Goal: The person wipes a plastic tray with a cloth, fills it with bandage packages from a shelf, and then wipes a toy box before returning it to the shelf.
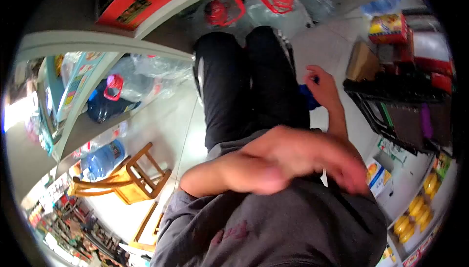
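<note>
We see the left hand (pixel 303 162) blurred across the grey shirt, fingers loosely extended, holding nothing. The right hand (pixel 322 88) hangs at two o'clock, fingers curled on a small blue crumpled object (pixel 308 98) beside the black trouser leg (pixel 273 81). We judge a steady grip advisable.
</note>
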`<state>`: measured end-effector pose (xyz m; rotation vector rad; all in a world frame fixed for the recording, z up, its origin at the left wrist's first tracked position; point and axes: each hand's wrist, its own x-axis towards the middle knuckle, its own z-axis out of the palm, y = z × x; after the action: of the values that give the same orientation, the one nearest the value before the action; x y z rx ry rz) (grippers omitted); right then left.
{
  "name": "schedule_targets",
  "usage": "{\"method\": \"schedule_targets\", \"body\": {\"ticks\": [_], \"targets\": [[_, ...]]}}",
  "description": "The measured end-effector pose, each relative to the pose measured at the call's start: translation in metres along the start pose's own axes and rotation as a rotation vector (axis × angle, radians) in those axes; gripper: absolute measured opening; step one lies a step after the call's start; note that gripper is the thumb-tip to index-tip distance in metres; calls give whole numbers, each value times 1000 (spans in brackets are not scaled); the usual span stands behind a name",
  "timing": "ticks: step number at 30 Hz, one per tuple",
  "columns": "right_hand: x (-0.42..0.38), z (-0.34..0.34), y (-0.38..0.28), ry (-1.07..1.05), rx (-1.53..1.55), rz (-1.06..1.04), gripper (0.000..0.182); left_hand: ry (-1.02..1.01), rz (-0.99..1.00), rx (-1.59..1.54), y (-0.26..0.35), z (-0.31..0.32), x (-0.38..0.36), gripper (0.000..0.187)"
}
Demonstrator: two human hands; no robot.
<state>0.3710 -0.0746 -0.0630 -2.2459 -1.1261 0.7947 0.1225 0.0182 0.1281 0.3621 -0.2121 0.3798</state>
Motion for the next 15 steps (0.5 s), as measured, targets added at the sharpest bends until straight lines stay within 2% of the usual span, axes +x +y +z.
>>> {"method": "schedule_targets", "body": {"ticks": [2,3,4,5,6,7,9,10,12,13,14,15], "targets": [[1,-9,10,26,107,20,31,217,-61,463,2,-32,-15,35],[2,-15,19,25,89,39,29,296,19,1044,1,-50,-28,31],[4,-19,26,70,45,36,31,448,25,1358,1,-64,-44,29],[5,-24,28,96,-10,76,29,516,1,1575,2,-83,-67,27],[7,-29,30,92,-56,97,28,552,-3,1691,5,-103,-91,25],[10,-32,28,92,-105,119,26,713,-64,1683,5,-114,-111,22],[23,-37,18,47,-126,108,26,745,-148,2013,9,-133,-142,40],[28,-37,14,24,-138,104,26,754,-166,2064,3,-136,-147,51],[49,-30,5,170,135,32,26,785,-212,2158,-14,-139,-149,73],[63,-24,-2,238,274,-5,26,752,-354,2190,-19,-141,-146,95],[78,-15,-7,283,704,89,34,777,-358,2220,-20,-145,-142,96],[88,-12,-27,218,1059,82,35,803,-363,2249,-17,-147,-134,97]]}}
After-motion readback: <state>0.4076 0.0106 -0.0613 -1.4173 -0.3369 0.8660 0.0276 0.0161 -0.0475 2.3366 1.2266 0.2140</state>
